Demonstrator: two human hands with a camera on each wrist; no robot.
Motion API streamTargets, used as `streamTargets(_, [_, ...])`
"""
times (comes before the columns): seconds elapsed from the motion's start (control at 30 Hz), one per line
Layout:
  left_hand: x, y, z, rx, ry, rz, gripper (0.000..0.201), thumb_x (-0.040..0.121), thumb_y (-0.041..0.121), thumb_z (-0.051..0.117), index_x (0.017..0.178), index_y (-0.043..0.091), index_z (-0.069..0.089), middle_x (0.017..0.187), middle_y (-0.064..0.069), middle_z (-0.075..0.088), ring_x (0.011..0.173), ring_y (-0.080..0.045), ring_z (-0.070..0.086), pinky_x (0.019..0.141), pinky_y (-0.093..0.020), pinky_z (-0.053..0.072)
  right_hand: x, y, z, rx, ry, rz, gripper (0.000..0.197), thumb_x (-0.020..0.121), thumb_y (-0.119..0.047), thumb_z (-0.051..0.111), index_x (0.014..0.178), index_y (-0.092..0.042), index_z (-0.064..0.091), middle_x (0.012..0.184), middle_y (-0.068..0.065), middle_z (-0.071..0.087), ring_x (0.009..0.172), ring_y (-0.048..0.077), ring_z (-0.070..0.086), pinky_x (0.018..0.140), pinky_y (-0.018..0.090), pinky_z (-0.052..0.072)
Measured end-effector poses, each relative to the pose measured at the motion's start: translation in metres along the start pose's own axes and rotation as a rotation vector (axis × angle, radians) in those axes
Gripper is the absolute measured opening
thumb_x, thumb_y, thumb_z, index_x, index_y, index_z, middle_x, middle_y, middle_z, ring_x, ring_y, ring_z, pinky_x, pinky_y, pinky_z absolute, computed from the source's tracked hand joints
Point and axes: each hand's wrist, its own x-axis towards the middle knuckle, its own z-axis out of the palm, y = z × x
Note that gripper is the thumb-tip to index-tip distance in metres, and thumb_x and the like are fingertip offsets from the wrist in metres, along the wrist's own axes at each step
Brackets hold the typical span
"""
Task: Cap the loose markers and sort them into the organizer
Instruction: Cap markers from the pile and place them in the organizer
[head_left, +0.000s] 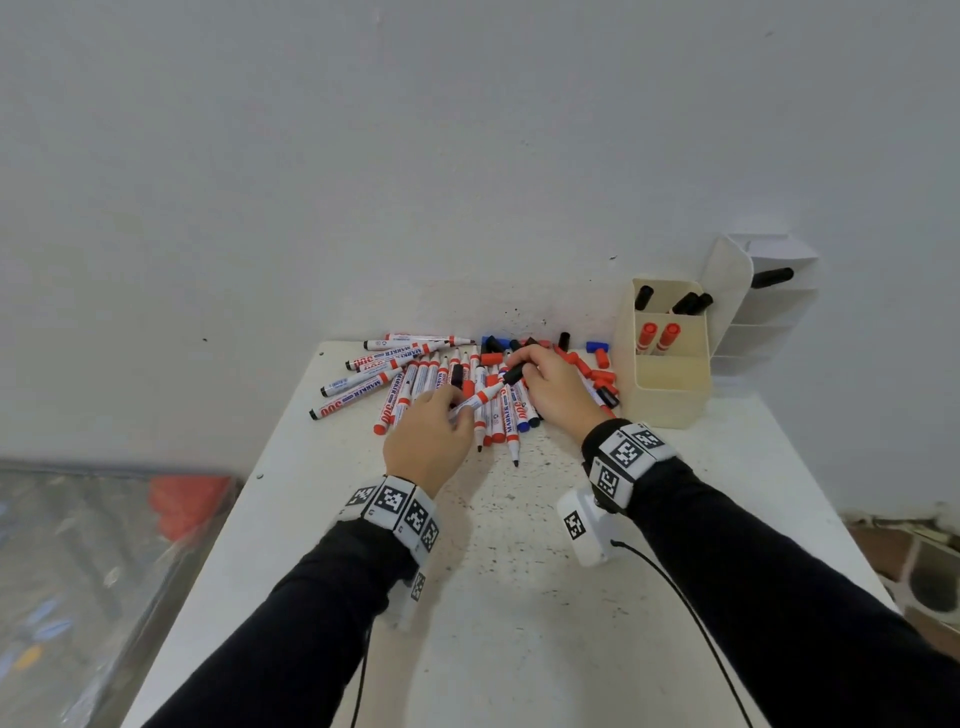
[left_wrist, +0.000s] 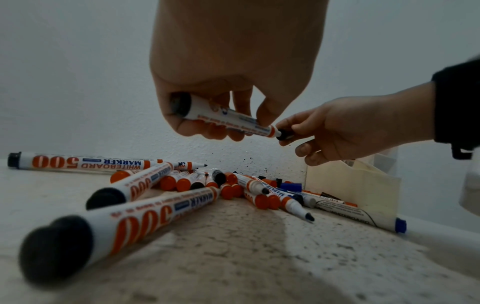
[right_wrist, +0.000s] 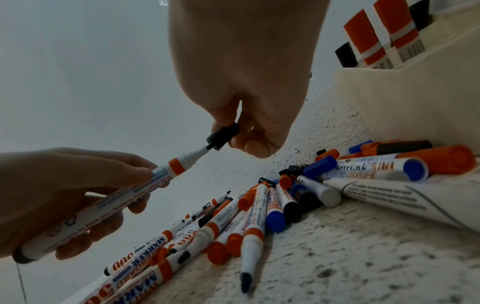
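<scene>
My left hand (head_left: 434, 436) grips a white whiteboard marker (head_left: 480, 399) with a black end (left_wrist: 179, 103), lifted above the pile. My right hand (head_left: 550, 387) pinches a black cap (right_wrist: 223, 136) whose mouth meets the marker's tip (right_wrist: 205, 148). Below them on the table (head_left: 509, 597) lies a heap of loose markers (head_left: 415, 379) and red, blue and black caps (head_left: 592, 366). The cream organizer (head_left: 667, 384) stands at the right; black-capped markers (head_left: 688, 303) stand in its back cell and two red-capped ones (head_left: 657, 338) in the middle cell. Its front cell looks empty.
A white tiered holder (head_left: 763, 312) with a black marker (head_left: 772, 277) stands behind the organizer against the wall. The table's near half is bare speckled surface. Off its left edge lies a red object (head_left: 189, 501) on the floor.
</scene>
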Motion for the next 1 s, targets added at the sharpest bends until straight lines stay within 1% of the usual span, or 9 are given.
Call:
streamTargets(0.13, [-0.001,-0.001,0.0,-0.018,0.009,-0.001,0.027,0.095,0.034,0.041,0.115,0.02,0.054,0.107,0.003,0.058,0.085,-0.009,0.049,0.067,-0.023,0.036,-0.002,0.001,0.002,0.032,-0.003,0.033,0.028,0.099,-0.007,0.031,0.11,-0.012,0.056,0.109,0.0,0.052,0.074,0.004,0.05,0.059,0.015,0.039])
streamTargets(0.27, [-0.002,-0.001,0.0,-0.025,0.006,-0.008,0.028,0.095,0.034,0.041,0.115,0.02,0.054,0.107,0.002,0.058,0.087,-0.009,0.05,0.069,-0.024,0.037,-0.003,0.0,0.004,0.025,0.017,0.039,0.028,0.099,-0.008,0.03,0.109,-0.012,0.056,0.109,0.006,0.055,0.068,0.008,0.05,0.055,0.016,0.04])
streamTargets(0.43, [-0.003,-0.002,0.001,-0.039,0.004,-0.015,0.025,0.095,0.033,0.042,0.112,0.02,0.054,0.102,0.001,0.058,0.086,-0.011,0.051,0.067,-0.025,0.037,-0.005,0.001,0.002,0.015,0.019,0.029,0.027,0.1,-0.01,0.032,0.113,-0.011,0.055,0.101,0.007,0.057,0.074,0.018,0.052,0.056,0.02,0.04])
streamTargets(0.57, [-0.003,-0.001,0.001,-0.047,0.01,-0.015,0.025,0.095,0.033,0.042,0.112,0.02,0.054,0.1,0.002,0.057,0.085,-0.011,0.051,0.066,-0.025,0.038,-0.007,0.001,0.002,0.028,-0.016,0.039,0.026,0.1,-0.012,0.033,0.113,-0.013,0.055,0.097,0.002,0.056,0.071,0.016,0.051,0.058,0.021,0.04])
streamTargets(0.67, [-0.003,-0.004,0.002,-0.056,0.016,-0.004,0.025,0.096,0.033,0.041,0.112,0.02,0.055,0.101,0.003,0.059,0.086,-0.011,0.053,0.067,-0.026,0.04,-0.01,0.002,-0.003,0.091,-0.049,0.062,0.02,0.097,-0.016,0.042,0.112,-0.016,0.055,0.095,-0.004,0.056,0.085,0.014,0.054,0.067,0.02,0.043])
streamTargets(0.73, [-0.002,-0.006,0.003,-0.062,0.01,-0.004,0.025,0.096,0.033,0.04,0.111,0.019,0.056,0.1,0.002,0.06,0.086,-0.012,0.054,0.069,-0.027,0.044,-0.013,0.002,-0.006,0.056,-0.112,0.051,0.022,0.092,-0.015,0.052,0.114,-0.016,0.054,0.096,-0.005,0.053,0.089,0.012,0.054,0.068,0.014,0.042])
streamTargets(0.8, [-0.002,-0.007,0.005,-0.066,0.006,-0.008,0.024,0.096,0.032,0.04,0.108,0.019,0.056,0.097,0.003,0.06,0.084,-0.012,0.054,0.069,-0.028,0.045,-0.015,0.0,-0.005,0.015,-0.177,0.049,0.032,0.092,-0.012,0.051,0.122,-0.02,0.05,0.092,0.0,0.053,0.072,0.01,0.051,0.057,0.013,0.04])
streamTargets(0.87, [-0.003,-0.006,0.006,-0.065,-0.002,-0.019,0.024,0.096,0.032,0.04,0.108,0.019,0.056,0.097,0.003,0.058,0.084,-0.012,0.053,0.068,-0.028,0.043,-0.015,-0.001,0.0,0.022,-0.112,0.027,0.033,0.095,-0.012,0.043,0.127,-0.021,0.05,0.084,0.005,0.056,0.055,0.009,0.042,0.047,0.013,0.034])
streamTargets(1.0, [-0.001,-0.005,0.01,-0.05,-0.019,-0.032,0.026,0.096,0.034,0.04,0.11,0.019,0.057,0.1,0.001,0.06,0.082,-0.013,0.052,0.067,-0.028,0.044,-0.015,-0.003,0.003,0.12,0.183,0.066,0.016,0.093,-0.017,0.051,0.108,-0.012,0.053,0.081,-0.008,0.053,0.066,0.005,0.049,0.056,0.012,0.04])
